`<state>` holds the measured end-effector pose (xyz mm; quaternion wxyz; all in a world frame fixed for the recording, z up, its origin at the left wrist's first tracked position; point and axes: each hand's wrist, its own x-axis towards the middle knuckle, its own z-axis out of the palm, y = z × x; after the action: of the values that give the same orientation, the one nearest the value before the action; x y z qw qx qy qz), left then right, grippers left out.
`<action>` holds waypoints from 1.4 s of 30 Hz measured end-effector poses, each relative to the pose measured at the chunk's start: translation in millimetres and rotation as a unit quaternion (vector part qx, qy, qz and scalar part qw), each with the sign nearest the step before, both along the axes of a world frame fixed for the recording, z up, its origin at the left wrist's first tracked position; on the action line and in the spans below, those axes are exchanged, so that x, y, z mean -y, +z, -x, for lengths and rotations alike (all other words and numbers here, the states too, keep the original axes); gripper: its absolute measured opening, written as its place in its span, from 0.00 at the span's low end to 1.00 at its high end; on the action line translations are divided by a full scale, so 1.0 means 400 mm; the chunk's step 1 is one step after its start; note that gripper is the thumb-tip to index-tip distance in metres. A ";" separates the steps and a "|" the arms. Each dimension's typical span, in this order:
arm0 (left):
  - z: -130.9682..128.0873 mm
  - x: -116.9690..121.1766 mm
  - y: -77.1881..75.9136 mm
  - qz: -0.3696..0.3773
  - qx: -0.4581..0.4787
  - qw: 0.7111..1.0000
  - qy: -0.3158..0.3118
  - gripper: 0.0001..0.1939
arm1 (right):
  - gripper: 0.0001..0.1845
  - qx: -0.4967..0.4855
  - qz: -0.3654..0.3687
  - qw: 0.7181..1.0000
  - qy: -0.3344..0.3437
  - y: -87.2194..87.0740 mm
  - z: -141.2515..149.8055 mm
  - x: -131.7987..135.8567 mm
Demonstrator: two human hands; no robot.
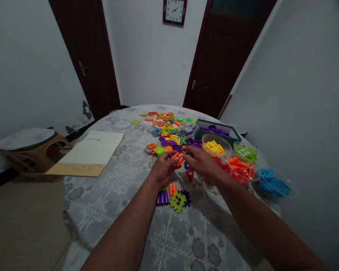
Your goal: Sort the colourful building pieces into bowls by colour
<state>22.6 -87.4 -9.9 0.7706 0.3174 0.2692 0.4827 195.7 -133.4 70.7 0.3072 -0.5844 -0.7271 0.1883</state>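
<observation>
Over the middle of the table, my left hand is closed around a few orange ribbed plastic building pieces. My right hand meets it from the other side, its fingers pinched at the same orange pieces; its exact grip is partly hidden. Just below the right hand lies a red triangular piece. Nearer to me are a lime-green square piece with a window, a purple ribbed piece and an orange ribbed piece. Beyond my hands, a lime-green piece rests among mixed ones.
A heap of mixed plastic pieces spreads toward the far edge. On the right stand a dark green box of purple pieces and tubs with yellow pieces, orange pieces and blue pieces. Paper sheets overhang the left edge beside a stool.
</observation>
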 end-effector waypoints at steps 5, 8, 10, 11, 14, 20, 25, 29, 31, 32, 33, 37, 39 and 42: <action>0.001 0.004 0.005 -0.020 -0.018 0.999 -0.032 0.24 | 0.17 -0.035 0.023 0.999 0.010 -0.037 0.028 0.038; -0.002 0.005 0.009 -0.017 -0.048 0.998 -0.035 0.24 | 0.17 -0.066 0.026 0.997 0.005 -0.042 0.024 0.057; -0.002 0.002 0.008 -0.015 -0.060 0.997 -0.035 0.25 | 0.18 -0.091 0.036 0.995 0.005 -0.043 0.017 0.074; -0.002 0.000 0.006 -0.013 -0.064 0.997 -0.030 0.25 | 0.19 -0.103 0.041 0.994 0.005 -0.044 0.012 0.084; 0.001 -0.012 0.001 -0.004 -0.073 0.997 0.007 0.24 | 0.20 -0.135 0.050 0.990 -0.002 -0.045 -0.005 0.124; 0.004 -0.025 0.003 0.013 -0.082 0.994 0.067 0.19 | 0.20 -0.178 0.011 0.979 -0.099 -0.042 -0.083 0.226; 0.003 -0.025 0.007 0.004 -0.107 0.989 0.100 0.18 | 0.24 -0.123 -0.070 0.959 -0.244 -0.039 -0.224 0.284; 0.005 -0.028 0.004 -0.002 -0.119 0.986 0.114 0.19 | 0.25 0.001 -0.136 0.924 -0.357 -0.034 -0.340 0.292; 0.006 -0.032 0.000 -0.010 -0.120 0.985 0.122 0.19 | 0.25 0.039 -0.143 0.912 -0.382 -0.033 -0.382 0.285; 0.007 -0.034 -0.003 -0.013 -0.121 0.985 0.126 0.19 | 0.25 0.053 -0.143 0.910 -0.386 -0.033 -0.396 0.280; 0.007 -0.035 -0.006 -0.015 -0.121 0.984 0.132 0.19 | 0.25 0.067 -0.147 0.907 -0.389 -0.034 -0.403 0.276; 0.009 -0.037 -0.009 -0.020 -0.121 0.981 0.149 0.19 | 0.19 0.083 -0.228 0.890 -0.386 -0.036 -0.360 0.274; 0.011 -0.035 -0.006 -0.022 -0.123 0.980 0.152 0.19 | 0.15 0.053 -0.242 0.912 -0.327 -0.036 -0.295 0.285; 0.017 -0.033 0.005 -0.031 -0.126 0.978 0.164 0.19 | 0.13 0.040 -0.155 0.981 -0.111 -0.040 -0.171 0.308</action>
<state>15.9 -74.3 -8.0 0.6308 0.3513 0.3969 0.5667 264.3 -256.5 54.7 0.3834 -0.6140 -0.6898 0.0146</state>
